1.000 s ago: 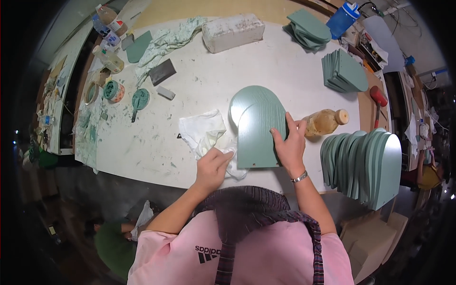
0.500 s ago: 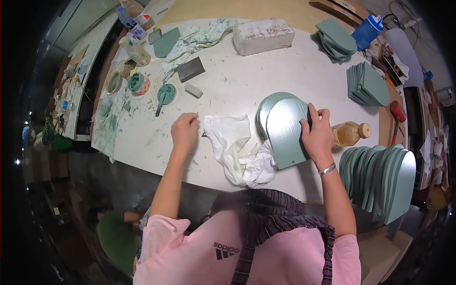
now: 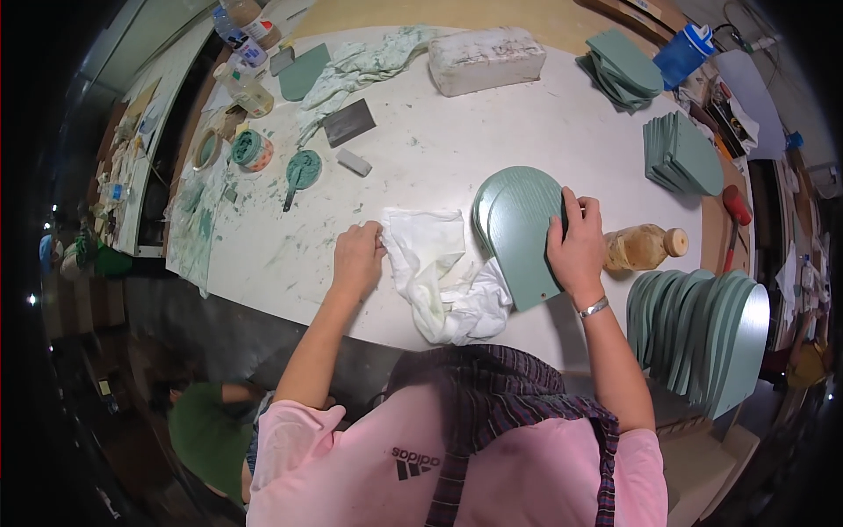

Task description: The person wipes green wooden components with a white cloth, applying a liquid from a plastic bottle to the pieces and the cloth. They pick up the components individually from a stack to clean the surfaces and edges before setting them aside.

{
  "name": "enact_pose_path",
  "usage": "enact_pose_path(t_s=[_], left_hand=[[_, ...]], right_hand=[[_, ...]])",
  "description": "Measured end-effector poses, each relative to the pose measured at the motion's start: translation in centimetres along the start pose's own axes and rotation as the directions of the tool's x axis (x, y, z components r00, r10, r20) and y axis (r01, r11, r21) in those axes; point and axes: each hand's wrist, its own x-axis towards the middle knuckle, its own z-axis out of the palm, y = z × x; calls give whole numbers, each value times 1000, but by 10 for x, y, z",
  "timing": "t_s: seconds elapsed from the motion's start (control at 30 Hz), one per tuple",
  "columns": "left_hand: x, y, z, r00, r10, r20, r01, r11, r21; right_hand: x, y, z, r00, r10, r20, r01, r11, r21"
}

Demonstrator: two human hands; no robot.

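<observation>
A white cloth (image 3: 428, 235) lies crumpled on the table in front of me. My left hand (image 3: 358, 259) is closed at its left edge, fingertips pinched together against the cloth. To the right of the cloth is a small stack of green round-topped panels (image 3: 485, 189). My right hand (image 3: 577, 249) grips the right edge of the top green panel (image 3: 525, 237), thumb on its face. That panel sits slightly askew over the others, its straight end toward me, with a small hole near one corner. The undersides of my right fingers are hidden.
A bottle of yellowish liquid (image 3: 645, 248) lies beside my right hand. More green panels (image 3: 694, 338) stand in a row at the right edge. At the left are a tub of green paste (image 3: 252, 151) and a paste-covered spatula (image 3: 303, 171). A whitish block (image 3: 486, 61) sits at the back.
My left hand has moved right to the cloth's edge, and the cloth has shifted slightly. In my right hand the top panel has tilted, and its bright glare has faded.
</observation>
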Motion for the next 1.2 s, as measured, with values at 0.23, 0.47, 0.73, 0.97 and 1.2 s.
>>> enact_pose_path(t_s=[0.23, 0.47, 0.73, 0.97, 1.2], left_hand=[[13, -5, 5, 953, 304, 15, -304, 953, 3], [13, 6, 5, 988, 137, 71, -138, 990, 1], [17, 17, 3, 993, 4, 121, -6, 1000, 20], [24, 11, 4, 981, 68, 181, -81, 995, 63], [3, 0, -20, 951, -168, 259, 197, 976, -91]], right_hand=[[0, 2, 0, 1000, -10, -9, 10, 1000, 17], [-1, 2, -1, 1000, -13, -17, 13, 1000, 16], [0, 4, -1, 1000, -16, -11, 16, 1000, 17], [0, 1, -3, 1000, -15, 3, 15, 1000, 26], [-1, 2, -4, 1000, -3, 0, 3, 1000, 17]])
